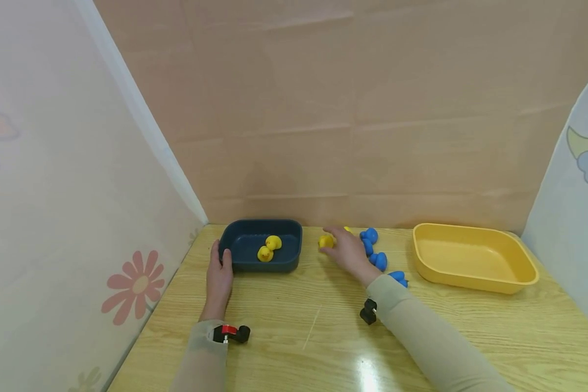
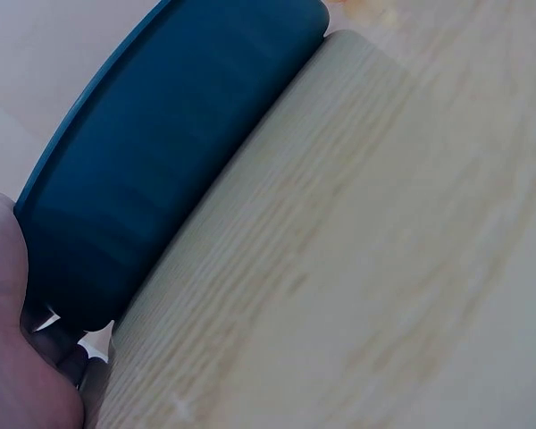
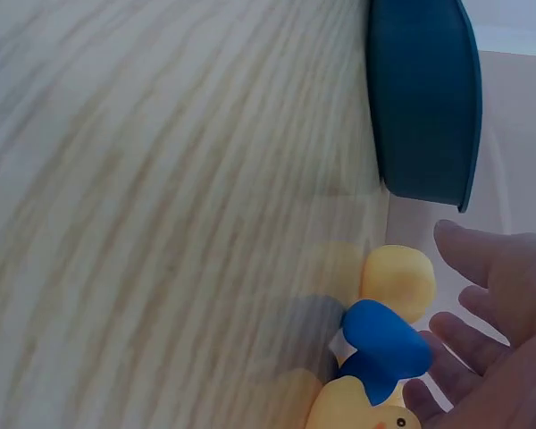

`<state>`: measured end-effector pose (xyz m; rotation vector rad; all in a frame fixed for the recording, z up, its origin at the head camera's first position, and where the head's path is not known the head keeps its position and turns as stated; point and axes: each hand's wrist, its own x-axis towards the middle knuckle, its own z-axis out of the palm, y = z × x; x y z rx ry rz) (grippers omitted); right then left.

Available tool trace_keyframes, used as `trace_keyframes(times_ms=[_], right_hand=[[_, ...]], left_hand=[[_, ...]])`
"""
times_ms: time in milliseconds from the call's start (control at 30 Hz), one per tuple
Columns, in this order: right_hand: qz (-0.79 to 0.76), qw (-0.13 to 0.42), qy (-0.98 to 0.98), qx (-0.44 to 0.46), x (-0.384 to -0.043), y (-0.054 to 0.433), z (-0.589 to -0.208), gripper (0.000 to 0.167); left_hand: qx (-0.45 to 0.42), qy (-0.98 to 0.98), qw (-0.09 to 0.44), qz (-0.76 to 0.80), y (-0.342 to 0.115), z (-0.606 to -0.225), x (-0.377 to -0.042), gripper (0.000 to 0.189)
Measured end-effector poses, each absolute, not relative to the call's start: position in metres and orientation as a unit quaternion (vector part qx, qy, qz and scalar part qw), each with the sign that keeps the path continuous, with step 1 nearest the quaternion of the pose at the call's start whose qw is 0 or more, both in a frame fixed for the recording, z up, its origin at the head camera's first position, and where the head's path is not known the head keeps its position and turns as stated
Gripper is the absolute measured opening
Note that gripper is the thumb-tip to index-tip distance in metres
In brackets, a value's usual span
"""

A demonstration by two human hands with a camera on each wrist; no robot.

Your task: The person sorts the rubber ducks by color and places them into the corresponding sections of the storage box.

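Right hand on a yellow duck, left hand steadying the blue tray.

The left hand (image 1: 220,276) rests against the near-left corner of the blue tray (image 1: 238,231), fingers laid along its wall, not curled round anything. Inside the tray sit two ducks (image 1: 269,248), touching each other. The right hand (image 1: 349,251) reaches over the table (image 1: 299,337) just right of the tray, fingertips pinching a yellow duck (image 1: 325,241); the wrist view shows the fingers (image 3: 482,259) loosely spread beside a yellow and a blue duck. Blue ducks (image 1: 374,249) cluster just right of that hand. The yellow tray (image 1: 475,280) stands further right, well apart.
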<state>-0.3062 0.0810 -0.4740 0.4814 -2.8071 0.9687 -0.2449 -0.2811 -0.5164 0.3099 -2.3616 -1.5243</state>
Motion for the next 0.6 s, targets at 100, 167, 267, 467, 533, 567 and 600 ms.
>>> trace_keyframes(times_ms=[100,167,267,467,533,567,600], right_hand=[[0.308,0.055,-0.936,0.161,-0.3057,0.0792,-0.4751,0.063],[0.3,0.048,-0.939,0.161,-0.305,0.0782,-0.4749,0.062],[0.288,0.049,-0.942,0.164,-0.3038,0.0774,-0.4749,0.059],[0.277,0.065,-0.943,0.174,-0.3043,0.0776,-0.4795,0.05],[0.277,0.067,-0.943,0.172,-0.3048,0.0775,-0.4808,0.047],[0.277,0.068,-0.943,0.171,-0.3049,0.0774,-0.4816,0.045],[0.276,0.069,-0.943,0.171,-0.3049,0.0773,-0.4822,0.043]], left_hand=[[0.107,-0.824,0.156,-0.534,-0.2806,-0.5164,-0.2446,0.068],[0.107,-0.824,0.155,-0.534,-0.2805,-0.5171,-0.2448,0.068],[0.107,-0.824,0.154,-0.535,-0.2809,-0.5188,-0.2455,0.068],[0.107,-0.825,0.154,-0.534,-0.2808,-0.5191,-0.2467,0.068],[0.108,-0.825,0.156,-0.533,-0.2805,-0.5188,-0.2464,0.068],[0.108,-0.825,0.157,-0.532,-0.2803,-0.5185,-0.2462,0.068],[0.109,-0.825,0.157,-0.531,-0.2801,-0.5181,-0.2459,0.067]])
